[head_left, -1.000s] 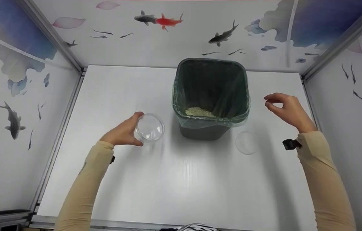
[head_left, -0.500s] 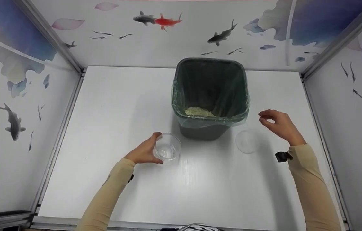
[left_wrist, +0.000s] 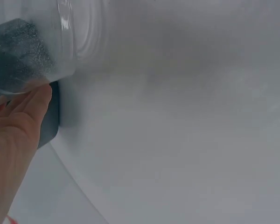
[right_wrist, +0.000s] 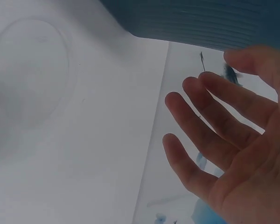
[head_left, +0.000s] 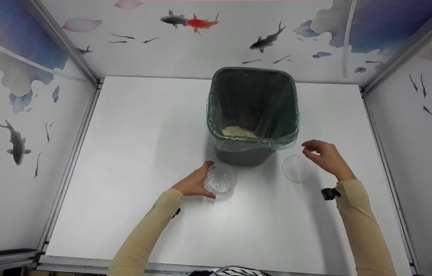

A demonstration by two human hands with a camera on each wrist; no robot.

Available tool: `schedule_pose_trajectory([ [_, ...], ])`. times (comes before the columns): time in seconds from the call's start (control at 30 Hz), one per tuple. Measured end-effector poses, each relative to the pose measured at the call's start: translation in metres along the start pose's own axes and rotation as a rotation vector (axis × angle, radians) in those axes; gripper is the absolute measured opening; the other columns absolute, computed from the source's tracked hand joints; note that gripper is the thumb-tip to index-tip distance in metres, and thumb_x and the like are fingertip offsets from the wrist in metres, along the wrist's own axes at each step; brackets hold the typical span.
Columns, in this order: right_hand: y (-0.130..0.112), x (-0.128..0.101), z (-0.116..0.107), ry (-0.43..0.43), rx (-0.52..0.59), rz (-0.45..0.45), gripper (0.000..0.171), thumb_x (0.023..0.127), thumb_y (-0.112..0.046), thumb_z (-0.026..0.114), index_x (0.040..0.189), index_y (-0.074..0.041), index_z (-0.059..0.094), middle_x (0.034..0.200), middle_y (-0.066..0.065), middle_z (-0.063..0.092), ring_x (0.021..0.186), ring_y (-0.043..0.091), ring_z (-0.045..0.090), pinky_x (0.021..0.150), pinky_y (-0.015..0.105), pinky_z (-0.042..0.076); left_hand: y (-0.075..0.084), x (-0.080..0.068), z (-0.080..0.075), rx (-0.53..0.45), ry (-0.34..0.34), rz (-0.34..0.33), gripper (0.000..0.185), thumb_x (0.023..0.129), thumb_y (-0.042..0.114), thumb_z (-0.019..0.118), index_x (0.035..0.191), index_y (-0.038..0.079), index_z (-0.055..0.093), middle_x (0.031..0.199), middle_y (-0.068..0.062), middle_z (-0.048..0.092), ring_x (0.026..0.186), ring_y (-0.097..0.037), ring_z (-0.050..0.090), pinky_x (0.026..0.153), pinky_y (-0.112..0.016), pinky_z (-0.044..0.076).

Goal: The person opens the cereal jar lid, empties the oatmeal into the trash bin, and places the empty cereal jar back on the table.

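Observation:
My left hand (head_left: pixel 196 183) grips a round, clear plastic tub (head_left: pixel 222 179) from its left side, thumb and fingers spread around the wall. Through the see-through wall of the tub (left_wrist: pixel 56 56), the left wrist view shows the dark bin behind, and tiny specks cling inside. A thin clear round lid (head_left: pixel 295 168) lies flat on the white table, right of the tub. Just right of and above that lid hovers my right hand (head_left: pixel 326 156), holding nothing. Its fingers (right_wrist: pixel 214 107) are loosely bent and spread in the right wrist view.
A grey waste bin (head_left: pixel 244 156) with a green-tinted plastic liner (head_left: pixel 216 126) stands at the back of the table (head_left: pixel 135 126). Pale greenish grains (head_left: pixel 238 132) lie inside it. Walls printed with fish enclose the left, back and right sides. Striped cables (head_left: pixel 238 270) show at the front edge.
My left hand has carried the tub rightward and toward the front, from left of the bin to before it. My right hand has come left and nearer, close to the lid.

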State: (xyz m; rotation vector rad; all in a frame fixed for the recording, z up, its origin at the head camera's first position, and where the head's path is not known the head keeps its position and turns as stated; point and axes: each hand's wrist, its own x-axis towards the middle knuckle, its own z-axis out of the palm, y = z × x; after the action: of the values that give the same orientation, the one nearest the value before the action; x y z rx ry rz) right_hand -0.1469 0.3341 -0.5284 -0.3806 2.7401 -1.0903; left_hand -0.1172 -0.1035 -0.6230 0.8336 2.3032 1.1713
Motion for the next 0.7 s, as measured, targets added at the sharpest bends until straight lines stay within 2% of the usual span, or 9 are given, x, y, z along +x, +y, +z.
schedule_pose_trajectory([
  [0.2,0.001,-0.003,0.011,0.004,0.032,-0.012,0.026,0.096,-0.008,0.060,0.115,0.009,0.061,0.107,0.025,0.065,0.100,0.039,0.061,0.092,0.057,0.045,0.011,0.015,0.017,-0.012,-0.038,0.046,0.108,0.062,0.016,0.093,0.142,-0.003,0.024,0.141,-0.024,0.039,0.130,-0.037,0.041,0.107,-0.044,0.033],
  [0.43,0.001,-0.005,0.020,-0.002,0.051,0.014,0.026,0.095,-0.007,0.059,0.115,0.010,0.061,0.106,0.024,0.065,0.100,0.039,0.062,0.090,0.054,0.047,0.016,0.027,0.035,0.024,-0.034,0.075,0.106,0.063,0.016,0.092,0.143,0.000,0.026,0.141,-0.023,0.041,0.130,-0.036,0.042,0.107,-0.041,0.034],
  [0.53,0.002,-0.005,0.023,-0.014,0.052,0.030,0.027,0.095,-0.007,0.059,0.116,0.010,0.061,0.107,0.025,0.064,0.100,0.039,0.062,0.090,0.053,0.048,0.018,0.031,0.041,0.049,-0.035,0.061,0.108,0.065,0.020,0.092,0.146,0.001,0.023,0.145,-0.022,0.037,0.132,-0.034,0.040,0.108,-0.038,0.032],
  [0.7,0.002,-0.003,0.027,-0.027,0.074,0.044,0.028,0.096,-0.009,0.059,0.117,0.009,0.061,0.109,0.025,0.064,0.101,0.038,0.062,0.091,0.052,0.048,0.020,0.030,0.043,0.082,-0.051,-0.015,0.118,0.066,0.028,0.090,0.151,0.002,0.013,0.153,-0.021,0.024,0.139,-0.030,0.029,0.111,-0.036,0.027],
])
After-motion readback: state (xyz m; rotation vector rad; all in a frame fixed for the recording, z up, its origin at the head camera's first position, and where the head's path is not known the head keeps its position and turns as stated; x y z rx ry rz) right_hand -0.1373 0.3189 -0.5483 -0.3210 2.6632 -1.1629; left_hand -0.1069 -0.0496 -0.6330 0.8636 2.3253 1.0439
